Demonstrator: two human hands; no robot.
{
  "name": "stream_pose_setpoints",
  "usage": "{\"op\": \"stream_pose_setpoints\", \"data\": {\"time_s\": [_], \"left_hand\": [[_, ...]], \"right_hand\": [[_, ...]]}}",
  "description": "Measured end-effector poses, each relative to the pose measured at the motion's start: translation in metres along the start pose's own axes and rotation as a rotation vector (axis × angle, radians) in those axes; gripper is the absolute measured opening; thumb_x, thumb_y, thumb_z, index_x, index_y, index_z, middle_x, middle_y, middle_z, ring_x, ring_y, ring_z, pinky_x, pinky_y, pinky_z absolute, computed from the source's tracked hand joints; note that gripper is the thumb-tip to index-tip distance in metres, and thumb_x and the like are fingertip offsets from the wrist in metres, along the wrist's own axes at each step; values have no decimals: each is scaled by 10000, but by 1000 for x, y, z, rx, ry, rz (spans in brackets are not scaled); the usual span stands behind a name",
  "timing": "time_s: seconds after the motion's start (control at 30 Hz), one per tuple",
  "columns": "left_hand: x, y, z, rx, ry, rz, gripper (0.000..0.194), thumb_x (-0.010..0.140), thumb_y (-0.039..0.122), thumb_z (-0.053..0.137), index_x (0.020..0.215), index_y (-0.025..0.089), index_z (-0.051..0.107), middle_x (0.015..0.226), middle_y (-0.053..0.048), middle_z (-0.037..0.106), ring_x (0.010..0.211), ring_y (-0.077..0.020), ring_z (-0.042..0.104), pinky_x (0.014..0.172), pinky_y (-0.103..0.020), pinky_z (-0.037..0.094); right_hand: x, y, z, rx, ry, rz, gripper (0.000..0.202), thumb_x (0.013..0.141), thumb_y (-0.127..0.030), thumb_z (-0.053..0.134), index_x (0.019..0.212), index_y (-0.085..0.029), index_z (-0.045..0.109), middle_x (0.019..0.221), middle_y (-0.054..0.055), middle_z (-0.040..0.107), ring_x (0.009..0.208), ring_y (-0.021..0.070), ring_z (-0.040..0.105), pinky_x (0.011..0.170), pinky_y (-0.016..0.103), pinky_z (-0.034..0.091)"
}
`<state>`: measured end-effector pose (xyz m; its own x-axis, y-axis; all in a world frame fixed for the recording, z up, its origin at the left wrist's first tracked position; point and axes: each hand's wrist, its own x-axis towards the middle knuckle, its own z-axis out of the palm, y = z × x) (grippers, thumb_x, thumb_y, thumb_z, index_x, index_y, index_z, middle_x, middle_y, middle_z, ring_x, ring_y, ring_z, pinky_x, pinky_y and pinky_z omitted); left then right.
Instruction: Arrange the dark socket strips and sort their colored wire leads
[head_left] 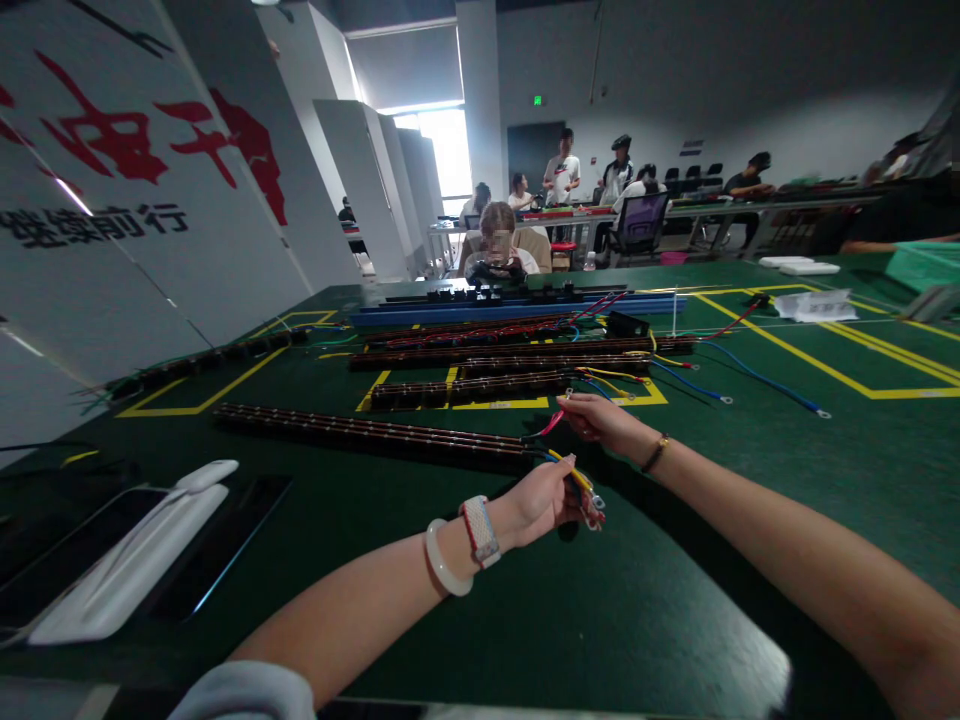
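Note:
A long dark bar assembly [375, 430] with copper-coloured strips lies across the green table, its right end close to my hands. My left hand [544, 495] is closed around yellow and blue wires [576, 474] coming from that end; their metal ring lugs [596, 501] stick out past the fingers. Just above and to the right, my right hand [596, 418] pinches a red wire [553, 424] from the same end, near its lug. Behind, several similar bar assemblies [480, 385] lie in a row, with loose lugged wires at their right ends.
At the left lie a white elongated device [142, 560] and a dark flat phone-like slab [225, 545]. Blue rails [525, 308] run along the back of the table [675, 620]. A crumpled clear bag [816, 306] rests at the right. A person [501, 250] sits across; others work behind.

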<state>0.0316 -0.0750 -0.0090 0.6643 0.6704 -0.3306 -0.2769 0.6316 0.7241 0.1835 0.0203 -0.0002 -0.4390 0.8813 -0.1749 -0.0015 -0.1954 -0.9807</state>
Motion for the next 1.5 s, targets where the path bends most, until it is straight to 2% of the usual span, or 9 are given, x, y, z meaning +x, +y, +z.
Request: {"op": "stream_pose_setpoints", "data": {"time_s": [0.2, 0.33, 0.5, 0.6, 0.73, 0.87, 1.0, 1.3, 1.5], "left_hand": [[0, 2, -2, 26, -9, -25, 483, 955, 382, 276, 722, 88, 580, 622, -69, 609, 590, -140, 603, 694, -284, 453], [2, 3, -2, -7, -13, -22, 459, 950, 384, 308, 749, 81, 588, 663, -89, 630, 622, -149, 613, 731, -298, 450], [4, 3, -4, -27, -60, -30, 480, 955, 361, 284, 763, 62, 607, 705, -122, 652, 679, -170, 634, 788, -332, 450], [5, 2, -6, -45, -89, 1, 441, 945, 362, 337, 801, 55, 620, 745, -123, 662, 716, -172, 640, 822, -343, 447], [6, 1, -6, -39, -98, 20, 393, 933, 381, 381, 888, 69, 614, 779, -113, 667, 737, -176, 639, 844, -377, 453], [2, -1, 0, -13, -62, 54, 387, 936, 356, 370, 850, 67, 613, 772, -116, 663, 734, -167, 634, 843, -358, 460], [-5, -2, 5, -68, 7, 139, 265, 883, 202, 383, 858, 83, 618, 836, -110, 674, 816, -160, 640, 875, -330, 455], [0, -4, 2, 73, 65, 94, 290, 915, 281, 399, 843, 83, 599, 724, -126, 675, 727, -195, 669, 833, -405, 492], [-3, -4, 3, 65, 69, 90, 335, 926, 337, 380, 742, 103, 534, 707, -147, 675, 717, -238, 680, 805, -469, 501]], "right_hand": [[35, -13, 13, -87, -39, -25, 392, 742, -450, 644, 676, -196, 352, 495, -91, 329, 397, 43, 254, 378, 196, 122], [34, -12, 5, -167, -74, 27, 429, 746, -517, 634, 664, -194, 362, 485, -88, 336, 390, 44, 251, 383, 195, 144], [-10, -14, -11, -544, 34, 90, 579, 822, -717, 382, 637, -173, 457, 476, -48, 383, 402, 68, 321, 401, 211, 243], [-50, -20, -6, -820, -14, 87, 699, 857, -736, 183, 628, -161, 507, 509, -2, 464, 436, 94, 385, 446, 238, 311], [-96, -24, 17, -1067, -134, -3, 569, 897, -636, 313, 768, -165, 604, 656, 32, 603, 531, 122, 482, 500, 243, 312], [-113, -24, 31, -1349, -45, -71, 386, 926, -455, 389, 769, -184, 615, 680, 39, 623, 559, 131, 508, 511, 248, 255], [-112, -27, 30, -1385, 40, -82, 368, 943, -386, 362, 737, -188, 595, 685, 37, 616, 575, 127, 525, 520, 246, 249], [-99, -27, 30, -1496, 213, -386, 311, 950, -363, 399, 745, -176, 541, 680, 29, 601, 589, 132, 525, 544, 253, 249], [-68, -59, 52, -1623, 249, -507, 423, 976, -405, 336, 768, -155, 607, 750, 75, 659, 652, 156, 590, 539, 268, 242]]}}
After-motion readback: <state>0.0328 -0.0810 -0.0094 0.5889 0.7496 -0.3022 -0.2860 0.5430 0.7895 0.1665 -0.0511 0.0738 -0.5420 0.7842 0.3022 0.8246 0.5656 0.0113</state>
